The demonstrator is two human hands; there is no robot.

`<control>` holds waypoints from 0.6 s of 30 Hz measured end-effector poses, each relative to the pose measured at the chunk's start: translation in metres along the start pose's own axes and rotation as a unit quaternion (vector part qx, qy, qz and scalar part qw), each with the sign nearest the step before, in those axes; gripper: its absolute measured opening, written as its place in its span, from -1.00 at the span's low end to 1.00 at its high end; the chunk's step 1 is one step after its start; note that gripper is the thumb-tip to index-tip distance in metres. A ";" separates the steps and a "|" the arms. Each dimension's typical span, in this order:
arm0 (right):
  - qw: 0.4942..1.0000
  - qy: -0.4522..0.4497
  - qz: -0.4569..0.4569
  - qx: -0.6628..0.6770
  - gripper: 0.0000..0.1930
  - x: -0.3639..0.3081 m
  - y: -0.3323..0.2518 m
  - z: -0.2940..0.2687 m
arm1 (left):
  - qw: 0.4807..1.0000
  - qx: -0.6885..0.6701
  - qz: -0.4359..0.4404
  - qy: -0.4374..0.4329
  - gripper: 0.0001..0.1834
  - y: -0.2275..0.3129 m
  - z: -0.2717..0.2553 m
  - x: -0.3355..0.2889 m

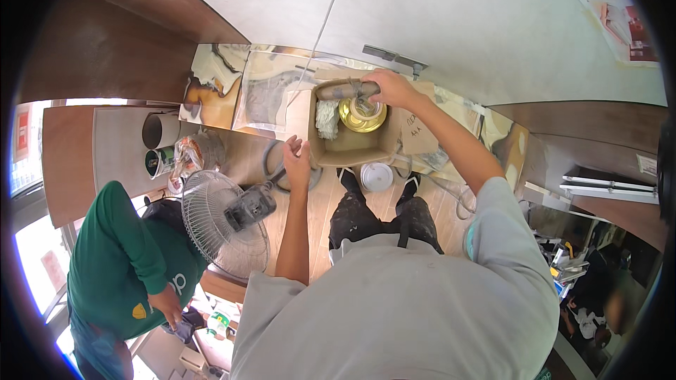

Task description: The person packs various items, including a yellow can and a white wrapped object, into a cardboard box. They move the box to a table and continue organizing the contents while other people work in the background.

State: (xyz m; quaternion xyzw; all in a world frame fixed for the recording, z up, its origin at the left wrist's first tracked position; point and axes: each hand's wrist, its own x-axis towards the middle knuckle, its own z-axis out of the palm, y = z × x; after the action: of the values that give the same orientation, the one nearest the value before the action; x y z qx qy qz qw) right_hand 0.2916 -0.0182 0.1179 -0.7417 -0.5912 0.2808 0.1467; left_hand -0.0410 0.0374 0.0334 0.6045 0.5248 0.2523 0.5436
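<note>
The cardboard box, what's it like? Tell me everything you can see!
The box is brown, looks like cardboard, and is open at the top. Side flaps spread left and right; the right one has dark handwriting. Inside are a shiny gold round thing and a crumpled white bundle. The right hand is at its far right corner. It's by the patterned counter, but its underside is hidden.
</note>
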 end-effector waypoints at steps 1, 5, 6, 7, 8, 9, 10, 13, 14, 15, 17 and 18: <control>0.999 0.045 -0.016 -0.025 -0.38 0.003 0.005 0.006 | 0.999 0.035 0.009 0.005 -0.40 0.000 0.001 0.000; 0.969 0.245 0.017 -0.022 -0.30 -0.008 0.025 0.016 | 0.982 0.172 0.082 0.002 -0.26 0.004 0.008 0.015; 0.951 0.310 0.020 0.000 -0.27 -0.021 0.025 0.022 | 0.978 0.204 0.052 -0.012 -0.21 0.005 0.009 0.020; 0.939 0.339 0.045 -0.028 -0.17 -0.036 0.026 0.028 | 0.972 0.232 0.040 -0.024 -0.16 0.006 0.009 0.026; 0.935 0.333 0.121 -0.008 -0.14 -0.053 0.024 0.038 | 0.963 0.265 0.025 -0.036 -0.11 0.009 0.010 0.034; 0.924 0.340 0.176 0.005 -0.12 -0.070 0.020 0.051 | 0.957 0.282 0.007 -0.061 -0.06 0.011 0.010 0.042; 0.908 0.338 0.247 0.021 -0.09 -0.082 0.020 0.062 | 0.948 0.305 -0.015 -0.089 -0.01 0.013 0.011 0.052; 0.910 0.195 0.365 0.037 -0.02 -0.088 0.026 0.094 | 0.914 0.363 -0.076 -0.167 0.00 0.020 0.023 0.081; 0.904 0.188 0.382 0.027 -0.07 -0.081 0.031 0.100 | 0.901 0.385 -0.089 -0.180 -0.01 0.020 0.028 0.093; 0.894 0.160 0.417 0.028 -0.11 -0.073 0.037 0.106 | 0.890 0.395 -0.092 -0.207 -0.07 0.017 0.035 0.101; 0.882 0.068 0.456 0.095 -0.23 -0.062 0.055 0.106 | 0.872 0.426 -0.091 -0.224 -0.18 0.004 0.043 0.118; 0.875 0.006 0.458 0.158 -0.32 -0.056 0.064 0.105 | 0.870 0.425 -0.071 -0.240 -0.23 -0.004 0.047 0.126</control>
State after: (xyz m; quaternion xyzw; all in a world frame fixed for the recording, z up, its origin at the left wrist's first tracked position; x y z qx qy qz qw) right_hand 0.2721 -0.1004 0.0125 -0.8980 -0.1322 0.4019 0.1209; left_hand 0.0396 0.1327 -0.0171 0.7803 0.4763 -0.1874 0.3594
